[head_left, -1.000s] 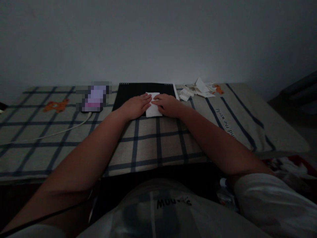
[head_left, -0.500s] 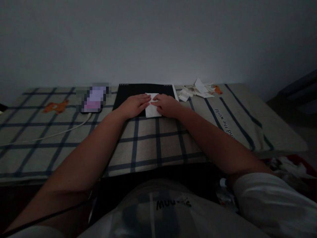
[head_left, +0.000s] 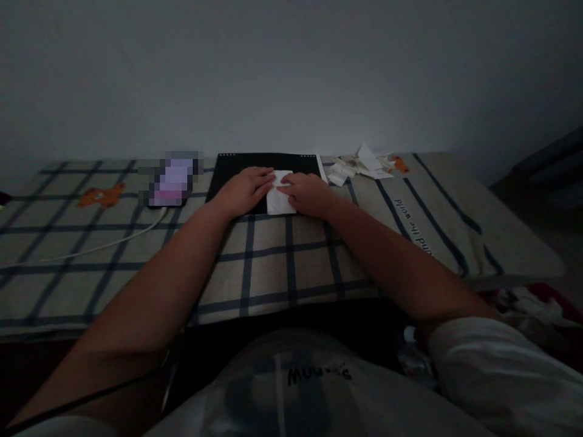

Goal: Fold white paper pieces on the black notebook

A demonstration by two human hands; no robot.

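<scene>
A small folded white paper (head_left: 280, 203) lies on a flat black pad (head_left: 268, 161) with punched holes along its far edge. My left hand (head_left: 243, 193) rests over the pad, its outstretched fingertips touching the paper's left edge. From the other side, my right hand (head_left: 310, 194) lies on the paper's right part, with index finger and thumb spread apart on it. Both hands are open and low against the surface. The palms hide parts of the pad and the paper's right edge.
A checked cloth (head_left: 268, 267) covers the table. To the left lies a phone (head_left: 170, 182), its screen blurred, with a white cable (head_left: 122, 240). Torn paper scraps (head_left: 364, 164) are heaped at the back right. Below right stands a plastic bottle (head_left: 414, 358). A wall rises behind.
My left hand has shifted slightly left and away from me, with its fingers covering less of the paper. My right hand and the paper stay almost in place.
</scene>
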